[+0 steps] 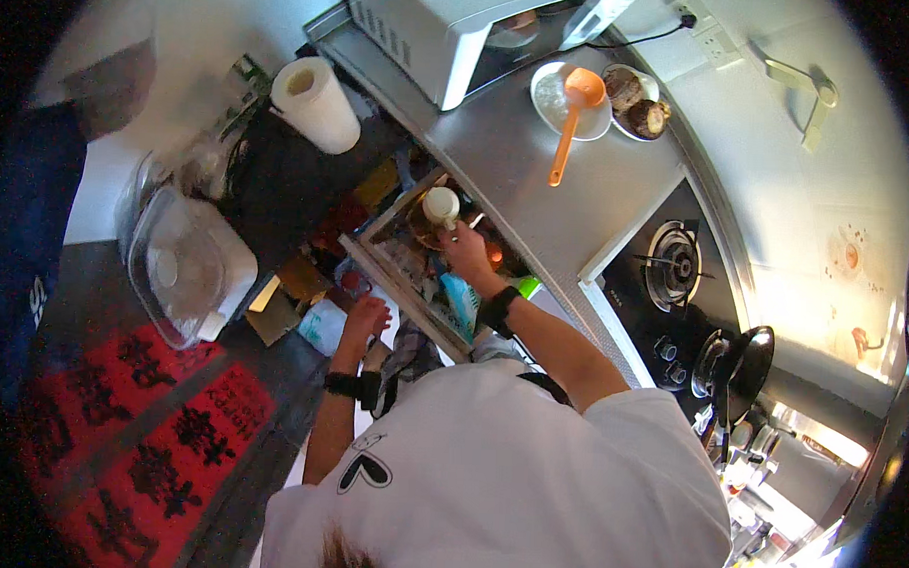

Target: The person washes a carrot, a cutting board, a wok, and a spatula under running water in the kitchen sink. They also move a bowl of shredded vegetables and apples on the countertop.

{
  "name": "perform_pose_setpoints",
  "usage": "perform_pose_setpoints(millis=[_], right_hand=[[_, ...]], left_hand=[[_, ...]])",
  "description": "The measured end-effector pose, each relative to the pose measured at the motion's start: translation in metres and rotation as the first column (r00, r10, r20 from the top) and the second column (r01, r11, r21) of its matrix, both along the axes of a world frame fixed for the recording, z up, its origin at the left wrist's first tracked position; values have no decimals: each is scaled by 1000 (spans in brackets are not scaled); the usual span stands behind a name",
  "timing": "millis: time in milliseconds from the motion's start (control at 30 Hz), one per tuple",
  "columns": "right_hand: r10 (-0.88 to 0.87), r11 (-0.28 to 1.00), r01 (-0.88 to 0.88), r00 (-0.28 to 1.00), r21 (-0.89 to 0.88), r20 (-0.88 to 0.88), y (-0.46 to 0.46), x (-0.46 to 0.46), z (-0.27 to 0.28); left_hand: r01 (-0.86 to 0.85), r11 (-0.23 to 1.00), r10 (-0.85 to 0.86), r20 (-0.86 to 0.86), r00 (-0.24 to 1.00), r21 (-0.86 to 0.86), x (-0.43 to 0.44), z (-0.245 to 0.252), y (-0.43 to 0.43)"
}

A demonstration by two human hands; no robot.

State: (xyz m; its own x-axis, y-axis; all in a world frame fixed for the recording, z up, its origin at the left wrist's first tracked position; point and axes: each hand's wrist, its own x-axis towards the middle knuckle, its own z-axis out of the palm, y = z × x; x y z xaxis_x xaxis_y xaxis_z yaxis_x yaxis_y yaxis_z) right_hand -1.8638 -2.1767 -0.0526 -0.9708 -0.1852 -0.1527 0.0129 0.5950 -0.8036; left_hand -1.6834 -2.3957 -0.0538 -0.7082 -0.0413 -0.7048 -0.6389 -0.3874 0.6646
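My right hand (470,259) is over a pulled-out drawer (402,286) below the steel counter. Its fingers are closed on the short handle of a white round-headed utensil (441,204), perhaps a ladle or scoop. Inside the drawer, a blue-and-white packet (460,303) lies among other items that are too dark to name. My left hand (364,322) hangs just outside the drawer front with nothing visible in its fingers, which are a little apart. Below it is a white plastic bag (324,326) with green print. Each wrist wears a black band.
On the counter (496,154) are a microwave (418,27), a white bowl (543,99) with an orange ladle (569,130) across it, and a bowl of brown root vegetables (646,118). A gas hob (673,265) adjoins. Left are a paper roll (321,114) and a clear-lidded container (192,267).
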Motion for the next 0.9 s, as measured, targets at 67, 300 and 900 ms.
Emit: perform_pose_setpoints(millis=[67, 300, 900], right_hand=[[-52, 998, 54, 991, -14, 125, -4, -8, -29], [55, 997, -65, 962, 30, 267, 6, -6, -112], [-422, 862, 451, 891, -231, 168, 228, -151, 101]], left_hand=[[63, 994, -62, 18, 998, -90, 1, 0, 4], [242, 961, -228, 109, 967, -131, -18, 28, 27], [341, 920, -347, 4, 938, -192, -48, -7, 39]])
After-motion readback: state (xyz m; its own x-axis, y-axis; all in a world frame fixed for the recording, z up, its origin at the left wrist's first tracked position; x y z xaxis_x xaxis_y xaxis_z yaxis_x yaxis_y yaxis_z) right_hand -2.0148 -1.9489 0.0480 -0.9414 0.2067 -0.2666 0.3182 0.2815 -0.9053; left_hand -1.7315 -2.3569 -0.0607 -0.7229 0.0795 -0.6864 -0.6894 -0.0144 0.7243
